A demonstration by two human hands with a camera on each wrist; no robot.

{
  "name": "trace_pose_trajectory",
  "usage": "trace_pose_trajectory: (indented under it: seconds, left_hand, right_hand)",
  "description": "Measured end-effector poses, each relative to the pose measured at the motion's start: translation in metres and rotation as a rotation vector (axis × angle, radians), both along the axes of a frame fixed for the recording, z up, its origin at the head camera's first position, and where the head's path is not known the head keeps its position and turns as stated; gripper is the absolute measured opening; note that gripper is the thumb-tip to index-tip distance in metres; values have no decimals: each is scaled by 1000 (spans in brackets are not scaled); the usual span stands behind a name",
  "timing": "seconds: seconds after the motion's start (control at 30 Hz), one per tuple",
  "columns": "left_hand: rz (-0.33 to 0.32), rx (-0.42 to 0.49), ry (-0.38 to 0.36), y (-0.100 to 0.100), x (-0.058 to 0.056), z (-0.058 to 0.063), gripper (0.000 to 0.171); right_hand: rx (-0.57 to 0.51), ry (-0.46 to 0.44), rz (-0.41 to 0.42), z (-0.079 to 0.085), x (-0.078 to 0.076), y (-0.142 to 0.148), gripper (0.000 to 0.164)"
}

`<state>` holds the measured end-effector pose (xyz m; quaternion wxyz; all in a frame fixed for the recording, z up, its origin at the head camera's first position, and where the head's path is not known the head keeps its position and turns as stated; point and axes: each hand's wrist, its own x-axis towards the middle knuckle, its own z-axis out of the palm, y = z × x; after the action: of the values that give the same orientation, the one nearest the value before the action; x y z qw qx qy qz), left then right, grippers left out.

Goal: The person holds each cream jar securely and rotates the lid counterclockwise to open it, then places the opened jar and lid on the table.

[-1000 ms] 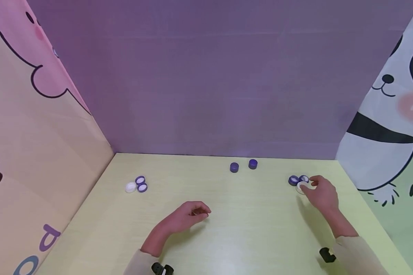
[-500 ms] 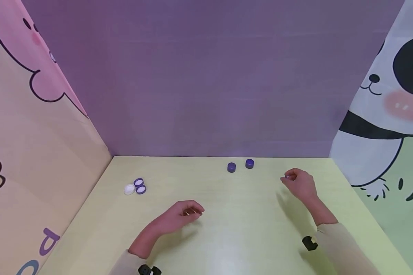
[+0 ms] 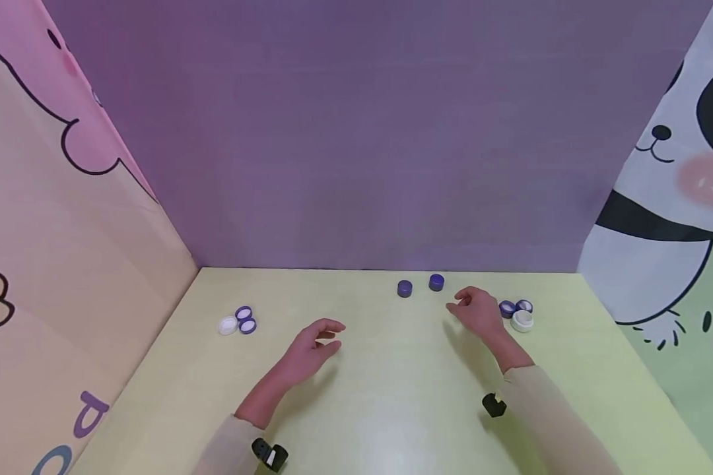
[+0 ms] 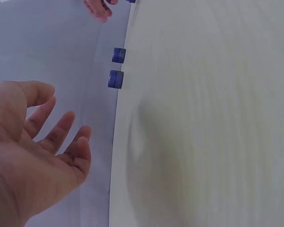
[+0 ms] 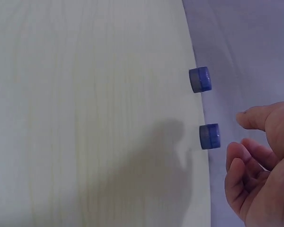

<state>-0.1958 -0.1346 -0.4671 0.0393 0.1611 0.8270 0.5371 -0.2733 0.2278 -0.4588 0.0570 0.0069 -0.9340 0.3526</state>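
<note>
My right hand [image 3: 477, 314] hovers over the right side of the table with loosely bent fingers and nothing visible between them. Two blue bottle caps [image 3: 405, 289] stand to its left near the back edge; one is a blue cap [image 5: 209, 136] close below the thumb in the right wrist view. Just right of that hand are a white cap [image 3: 522, 321] and two blue-rimmed caps [image 3: 507, 309], grouped together. My left hand [image 3: 310, 349] hangs above the table's middle, thumb and fingers spread apart, holding nothing.
On the left of the pale wooden table [image 3: 380, 409] lie a white round cap [image 3: 228, 325] and two blue-rimmed caps with white insides [image 3: 247, 326], close together. A purple backdrop [image 3: 356, 145] rises behind the table, with printed panels at both sides.
My right hand has come off the white cap in the right group and moved left toward the two blue caps. The left hand has risen slightly forward and its fingers have opened wider.
</note>
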Motion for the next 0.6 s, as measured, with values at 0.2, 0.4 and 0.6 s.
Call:
trace_pose_trajectory:
  seconds: [0.2, 0.4, 0.6]
  left_hand:
    - [61, 15, -3, 13, -15, -1, 26]
    - [74, 52, 14, 28, -25, -1, 21]
    - [60, 83, 31, 40, -27, 0, 16]
  right_hand:
    - [14, -68, -5, -5, -7, -17, 36]
    - [21, -94, -6, -9, -22, -33, 38]
    - [39, -154, -49, -17, -36, -50, 42]
